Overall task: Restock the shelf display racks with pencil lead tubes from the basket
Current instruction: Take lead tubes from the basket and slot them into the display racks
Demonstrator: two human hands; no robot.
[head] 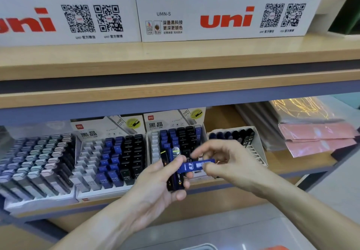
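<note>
My left hand (155, 187) grips a bunch of black and blue pencil lead tubes (173, 179) upright in front of the lower shelf. My right hand (224, 162) pinches one blue tube (194, 166), held sideways just above that bunch. Behind the hands stand the display racks: a middle rack (113, 152) with white, blue and black tubes, a second rack (175, 132) partly hidden by my hands, and a small tray (251, 142) of dark tubes at the right. No basket is clearly in view.
A rack of grey and pastel tubes (35, 162) fills the lower shelf's left end. Pink and clear plastic sleeves (315, 138) lie stacked at the right. White uni boxes (224, 19) stand on the upper wooden shelf (175, 58). A grey rim (198, 246) shows at the bottom edge.
</note>
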